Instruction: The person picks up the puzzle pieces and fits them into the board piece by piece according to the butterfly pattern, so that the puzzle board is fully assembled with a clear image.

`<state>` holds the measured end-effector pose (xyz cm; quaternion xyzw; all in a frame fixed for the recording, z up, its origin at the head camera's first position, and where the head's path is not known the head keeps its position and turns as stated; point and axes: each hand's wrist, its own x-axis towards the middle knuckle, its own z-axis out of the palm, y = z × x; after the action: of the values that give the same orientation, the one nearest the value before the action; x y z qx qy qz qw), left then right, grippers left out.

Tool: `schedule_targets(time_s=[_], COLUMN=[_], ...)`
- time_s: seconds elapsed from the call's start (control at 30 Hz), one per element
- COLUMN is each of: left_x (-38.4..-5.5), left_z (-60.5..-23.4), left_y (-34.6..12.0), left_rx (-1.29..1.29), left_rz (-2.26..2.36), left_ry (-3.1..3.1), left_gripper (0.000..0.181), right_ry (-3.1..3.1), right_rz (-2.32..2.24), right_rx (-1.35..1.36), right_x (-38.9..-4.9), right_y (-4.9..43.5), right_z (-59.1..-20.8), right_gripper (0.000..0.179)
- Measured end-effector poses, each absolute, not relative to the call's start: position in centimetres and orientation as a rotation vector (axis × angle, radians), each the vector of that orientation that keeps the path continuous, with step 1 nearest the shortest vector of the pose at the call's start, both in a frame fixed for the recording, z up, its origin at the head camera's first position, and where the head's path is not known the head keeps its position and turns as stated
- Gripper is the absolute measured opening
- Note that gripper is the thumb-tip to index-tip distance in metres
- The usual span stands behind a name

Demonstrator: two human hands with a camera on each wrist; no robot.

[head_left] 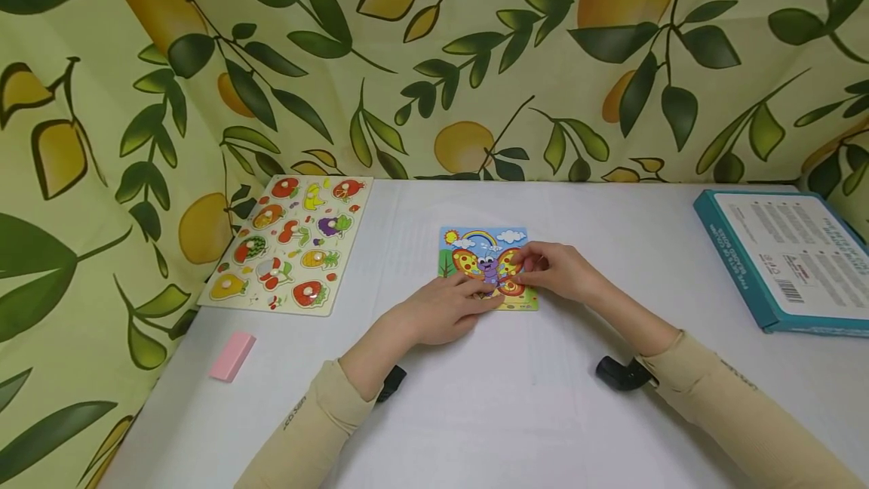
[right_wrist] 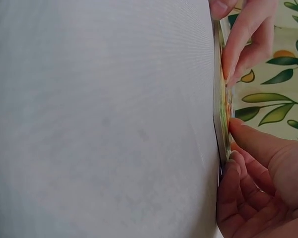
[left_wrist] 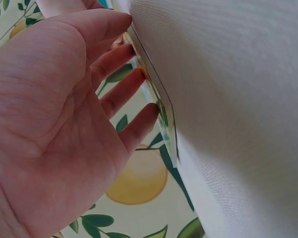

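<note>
A small butterfly puzzle point(head_left: 485, 238), showing a rainbow, sun and clouds, lies flat on the white table. My left hand point(head_left: 444, 308) reaches over its lower left part, and the extended fingers rest on the picture. In the left wrist view those fingertips point(left_wrist: 150, 110) meet the puzzle's face, spread apart. From the right side, my right hand point(head_left: 558, 270) pinches at the butterfly's right wing. The right wrist view has the thumb point(right_wrist: 253, 141) against the puzzle's face and the other fingers curled at its edge. Both hands cover parts of the butterfly.
A fruit peg board point(head_left: 281, 289) lies at the back left, with a pink block point(head_left: 233, 357) in front of it. On the right rests a teal and white box point(head_left: 801, 255). Patterned cloth point(head_left: 462, 104) hangs behind the table point(head_left: 489, 413). Black wrist devices point(head_left: 621, 374) show beneath the sleeves.
</note>
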<state>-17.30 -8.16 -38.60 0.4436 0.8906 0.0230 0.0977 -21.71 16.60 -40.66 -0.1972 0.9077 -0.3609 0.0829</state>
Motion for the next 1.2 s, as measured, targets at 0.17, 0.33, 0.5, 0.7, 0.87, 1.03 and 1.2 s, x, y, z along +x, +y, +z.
schedule_targets(time_s=[0.17, 0.33, 0.5, 0.7, 0.87, 1.03, 1.2], left_x=[-17.34, -17.37, -17.43, -17.41, -17.34, -17.37, -17.39], left_z=[-38.62, -38.61, -38.69, -38.79, -38.76, -38.74, -38.77], left_y=[-8.2, -8.25, -8.32, -8.32, -8.29, -8.28, -8.26], left_rx=[1.335, 1.342, 1.353, 1.371, 1.356, 1.348, 1.351], left_rz=[0.07, 0.084, 0.08, 0.071, 0.054, 0.041, 0.044], left_ry=[2.644, 2.648, 2.656, 2.657, 2.654, 2.649, 2.654], left_gripper=[0.045, 0.044, 0.043, 0.043, 0.044, 0.044, 0.044], right_ry=[2.7, 2.69, 2.692, 2.687, 2.696, 2.726, 2.727], right_rz=[-1.087, -1.1, -1.102, -1.094, -1.082, -1.064, -1.044], right_rx=[-0.577, -0.577, -0.598, -0.605, -0.584, -0.522, -0.484], right_x=[-21.74, -21.87, -21.95, -21.95, -21.98, -22.27, -22.48], right_y=[16.55, 16.51, 16.49, 16.48, 16.38, 16.04, 15.88], right_z=[-40.62, -40.66, -40.76, -40.82, -40.85, -40.76, -40.66], right_gripper=[0.021, 0.021, 0.023, 0.023, 0.025, 0.025, 0.026])
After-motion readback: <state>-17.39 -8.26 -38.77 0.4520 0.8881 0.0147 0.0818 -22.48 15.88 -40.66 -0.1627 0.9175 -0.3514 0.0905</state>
